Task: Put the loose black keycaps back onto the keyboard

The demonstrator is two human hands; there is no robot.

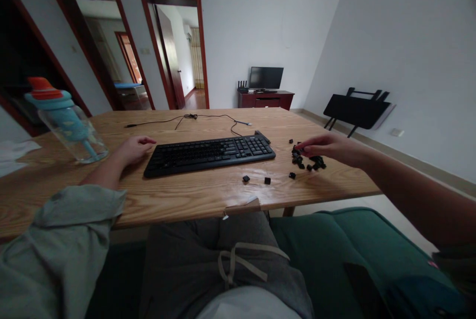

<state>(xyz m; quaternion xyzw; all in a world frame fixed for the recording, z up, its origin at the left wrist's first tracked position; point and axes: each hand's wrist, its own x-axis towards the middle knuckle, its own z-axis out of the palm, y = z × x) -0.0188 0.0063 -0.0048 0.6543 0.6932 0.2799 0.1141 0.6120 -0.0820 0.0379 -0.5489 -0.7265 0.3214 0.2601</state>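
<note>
You sit at a wooden table [186, 195] in a white-walled room with two open doorways [174, 51] ahead, a monitor [266, 77] on a low red cabinet [266, 99] at the far wall, and a folded black table [357, 109] leaning on the right wall. A black keyboard [210, 154] lies across the middle of the table, its cable [193, 118] trailing behind it. A water bottle [65, 120] with a blue and orange lid stands tilted in view at far left.

Your left hand [134, 148] rests on the table just beside the keyboard's left end, fingers loosely curled, holding nothing visible. Your right hand [329, 146] reaches over a pile of loose keycaps [308, 159] to the right of the keyboard, fingers pinched together at the pile's left edge; whether a cap is gripped is too small to tell. Three stray caps [267, 180] lie nearer you, well apart from both hands, in front of the keyboard's right end.
</note>
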